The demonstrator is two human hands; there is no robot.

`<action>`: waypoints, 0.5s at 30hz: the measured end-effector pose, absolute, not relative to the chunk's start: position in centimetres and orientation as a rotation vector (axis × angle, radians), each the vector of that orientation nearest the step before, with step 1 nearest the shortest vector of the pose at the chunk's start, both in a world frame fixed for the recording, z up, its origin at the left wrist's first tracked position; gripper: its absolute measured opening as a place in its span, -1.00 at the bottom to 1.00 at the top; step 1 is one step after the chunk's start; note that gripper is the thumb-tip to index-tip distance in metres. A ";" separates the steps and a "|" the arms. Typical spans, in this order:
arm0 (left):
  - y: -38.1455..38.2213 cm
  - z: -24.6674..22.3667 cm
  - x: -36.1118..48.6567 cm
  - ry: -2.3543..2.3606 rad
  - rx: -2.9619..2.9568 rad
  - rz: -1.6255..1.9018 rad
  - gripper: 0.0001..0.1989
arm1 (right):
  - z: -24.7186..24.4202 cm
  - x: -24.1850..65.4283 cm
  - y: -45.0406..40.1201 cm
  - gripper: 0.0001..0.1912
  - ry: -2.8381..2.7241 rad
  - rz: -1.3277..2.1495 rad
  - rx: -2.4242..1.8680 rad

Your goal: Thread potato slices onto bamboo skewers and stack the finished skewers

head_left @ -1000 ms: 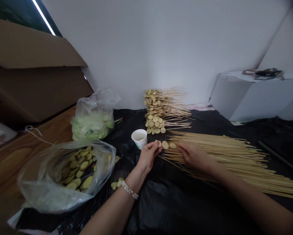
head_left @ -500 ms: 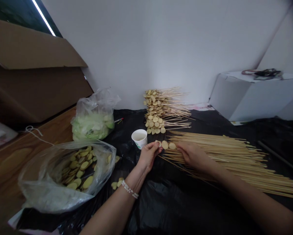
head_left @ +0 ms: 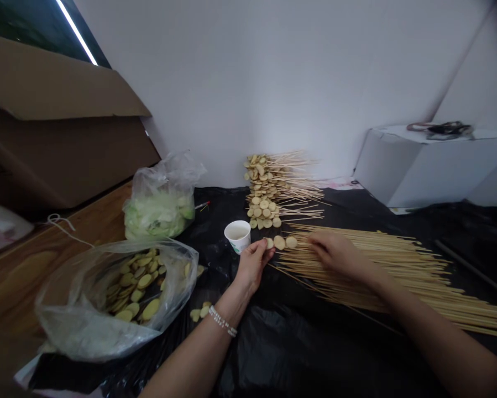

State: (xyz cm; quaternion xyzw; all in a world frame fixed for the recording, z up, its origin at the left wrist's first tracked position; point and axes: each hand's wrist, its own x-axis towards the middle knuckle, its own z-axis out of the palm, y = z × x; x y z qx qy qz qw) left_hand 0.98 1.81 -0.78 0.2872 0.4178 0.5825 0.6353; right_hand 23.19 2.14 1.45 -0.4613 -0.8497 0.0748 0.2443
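Note:
My left hand (head_left: 254, 264) pinches the end of a row of pale potato slices (head_left: 279, 242), which seem threaded on a bamboo skewer. My right hand (head_left: 335, 255) lies over a broad pile of loose bamboo skewers (head_left: 376, 271), fingertips near the row's right end. Whether it grips one skewer is hidden. Finished skewers with slices (head_left: 262, 190) are stacked beyond the hands. A paper cup (head_left: 237, 235) stands just left of my left hand. A plastic bag of potato slices (head_left: 107, 298) lies open at the left, with several loose slices (head_left: 200, 312) beside it.
A black plastic sheet (head_left: 298, 354) covers the work surface. A bag of pale green shreds (head_left: 157, 213) and a small pen (head_left: 202, 205) sit behind the cup. A wooden surface (head_left: 45, 260), a cardboard box (head_left: 61, 138) and a white box (head_left: 430, 168) flank it.
My right hand has slid to the right along the skewers, away from the slices. My left hand stays nearly still, and the view has shifted slightly.

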 end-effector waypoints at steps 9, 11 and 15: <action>1.7 -0.7 1.0 0.973 0.679 1.306 -0.67 | 1.7 26.9 4.3 -0.81 -1.911 0.239 -1.443; 1.7 -0.8 1.0 0.980 0.690 1.308 -0.68 | 1.4 28.1 5.0 -0.80 -1.831 0.319 -1.518; 1.8 -1.2 1.1 0.987 0.712 1.315 -0.69 | 0.8 30.0 6.6 -0.76 -1.603 0.604 -1.501</action>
